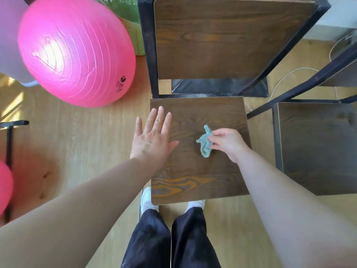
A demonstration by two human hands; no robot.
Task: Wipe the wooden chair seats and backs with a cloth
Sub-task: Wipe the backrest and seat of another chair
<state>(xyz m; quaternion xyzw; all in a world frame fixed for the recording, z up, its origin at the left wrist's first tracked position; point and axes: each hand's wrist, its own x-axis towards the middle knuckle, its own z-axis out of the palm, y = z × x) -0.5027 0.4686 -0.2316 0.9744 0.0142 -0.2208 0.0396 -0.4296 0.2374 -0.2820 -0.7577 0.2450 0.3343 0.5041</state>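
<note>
A dark wooden chair stands in front of me, its seat (199,176) below and its back panel (228,37) above, in a black metal frame. My right hand (228,143) grips a crumpled teal cloth (204,142) over the middle of the seat. My left hand (152,136) is spread flat with fingers apart over the seat's left edge, holding nothing. A second wooden chair seat (316,147) stands to the right.
A large pink exercise ball (75,49) rests on the wood floor at the left, with a green basket (125,14) behind it. Another pink ball (4,187) shows at the left edge. A white cable (286,78) lies behind the chairs. My legs and white shoes are under the seat's front edge.
</note>
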